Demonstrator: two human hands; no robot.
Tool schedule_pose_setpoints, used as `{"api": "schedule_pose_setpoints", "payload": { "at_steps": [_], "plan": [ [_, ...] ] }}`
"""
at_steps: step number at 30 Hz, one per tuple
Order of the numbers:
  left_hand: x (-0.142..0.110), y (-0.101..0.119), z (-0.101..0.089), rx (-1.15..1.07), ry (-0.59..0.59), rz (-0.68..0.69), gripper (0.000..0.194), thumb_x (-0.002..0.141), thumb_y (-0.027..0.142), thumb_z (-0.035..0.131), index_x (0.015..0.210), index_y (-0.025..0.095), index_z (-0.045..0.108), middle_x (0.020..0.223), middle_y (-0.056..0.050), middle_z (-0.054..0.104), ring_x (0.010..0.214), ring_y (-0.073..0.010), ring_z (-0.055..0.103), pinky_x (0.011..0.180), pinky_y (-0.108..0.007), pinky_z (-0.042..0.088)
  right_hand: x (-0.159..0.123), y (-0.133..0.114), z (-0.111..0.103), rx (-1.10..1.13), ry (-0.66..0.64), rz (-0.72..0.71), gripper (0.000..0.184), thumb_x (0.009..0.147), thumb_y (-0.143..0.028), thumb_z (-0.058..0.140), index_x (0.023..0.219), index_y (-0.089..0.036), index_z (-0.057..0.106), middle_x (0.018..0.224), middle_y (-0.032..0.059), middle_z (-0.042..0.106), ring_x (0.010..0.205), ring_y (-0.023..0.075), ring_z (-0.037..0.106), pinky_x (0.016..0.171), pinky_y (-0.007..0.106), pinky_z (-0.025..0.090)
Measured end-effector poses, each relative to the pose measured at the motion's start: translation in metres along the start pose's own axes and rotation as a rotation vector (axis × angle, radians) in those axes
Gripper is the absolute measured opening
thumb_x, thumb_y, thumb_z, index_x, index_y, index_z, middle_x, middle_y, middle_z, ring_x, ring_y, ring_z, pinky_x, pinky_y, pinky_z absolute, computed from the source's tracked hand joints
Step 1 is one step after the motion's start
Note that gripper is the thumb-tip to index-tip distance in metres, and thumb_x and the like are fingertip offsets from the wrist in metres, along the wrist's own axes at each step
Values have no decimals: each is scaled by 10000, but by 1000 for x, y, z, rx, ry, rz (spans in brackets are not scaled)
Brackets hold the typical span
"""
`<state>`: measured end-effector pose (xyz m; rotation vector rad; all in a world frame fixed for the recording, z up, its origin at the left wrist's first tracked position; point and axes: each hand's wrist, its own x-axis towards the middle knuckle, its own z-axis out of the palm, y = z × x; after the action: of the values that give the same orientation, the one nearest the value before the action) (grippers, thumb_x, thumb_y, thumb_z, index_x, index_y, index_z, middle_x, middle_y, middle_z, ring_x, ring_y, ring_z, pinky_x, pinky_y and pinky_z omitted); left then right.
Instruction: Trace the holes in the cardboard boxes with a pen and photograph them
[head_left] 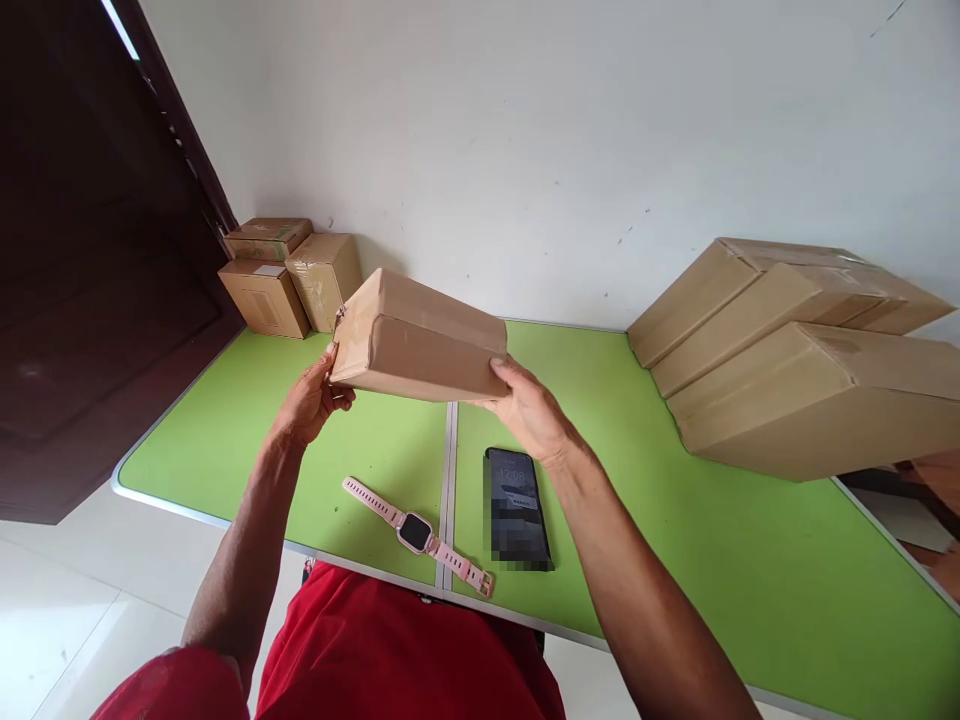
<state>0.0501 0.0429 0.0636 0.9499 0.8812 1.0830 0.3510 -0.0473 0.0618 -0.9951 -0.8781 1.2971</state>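
A brown cardboard box [435, 345] is held up above the green folding table [592, 440], slightly tilted. My left hand [307, 400] grips its left end, thumb on the side and fingers beneath. At the lower right corner my right hand [529, 405] has its thumb on the front face and its other fingers under the box, partly hidden. Below the box, a smartwatch with a pink strap [415, 533] lies across the table's middle seam. Beside it on the right rests a dark phone [519, 510], its screen lit.
Several smaller cardboard boxes [264, 297] are stacked at the back left corner, near a dark door [90, 260]. Larger cardboard boxes [802, 390] lean together at the right. A white wall [525, 150] stands directly behind the table.
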Motion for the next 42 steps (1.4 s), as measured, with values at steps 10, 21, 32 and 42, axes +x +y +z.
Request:
{"api": "schedule_pose_setpoints", "payload": {
  "at_steps": [10, 21, 32, 42],
  "plan": [
    [12, 8, 43, 49, 82, 291, 592, 603, 638, 1037, 900, 177, 813, 860, -17, 775, 746, -130, 637, 690, -230, 521, -31, 105, 40, -152, 204, 76, 1066, 808, -571, 782, 1700, -350, 241, 1429, 125, 737, 1209, 302, 773, 978, 464, 670],
    [-8, -4, 72, 258, -12, 321, 440, 768, 586, 944, 886, 198, 774, 851, -5, 705, 753, -153, 607, 693, -249, 490, -54, 90, 9, -509, 211, 77, 434, 868, -355, 701, 1279, -225, 657, 830, 7, 753, 568, 199, 727, 487, 303, 563],
    [-73, -11, 69, 638, 35, 521, 376, 941, 543, 810, 1207, 277, 796, 1274, -94, 755, 1217, -304, 680, 978, -400, 560, -85, -2, 52, -541, 308, -414, 531, 1057, -632, 653, 1392, -224, 714, 1441, 151, 755, 1247, 294, 754, 1053, 481, 633],
    [-101, 2, 93, 776, 96, 643, 226, 943, 372, 785, 1136, 260, 818, 1141, -54, 797, 1055, -250, 754, 967, -384, 590, -105, 13, 77, -625, 298, -549, 328, 1148, -407, 552, 1398, -243, 686, 1371, 136, 766, 1279, 263, 747, 1096, 436, 605]
  ]
}}
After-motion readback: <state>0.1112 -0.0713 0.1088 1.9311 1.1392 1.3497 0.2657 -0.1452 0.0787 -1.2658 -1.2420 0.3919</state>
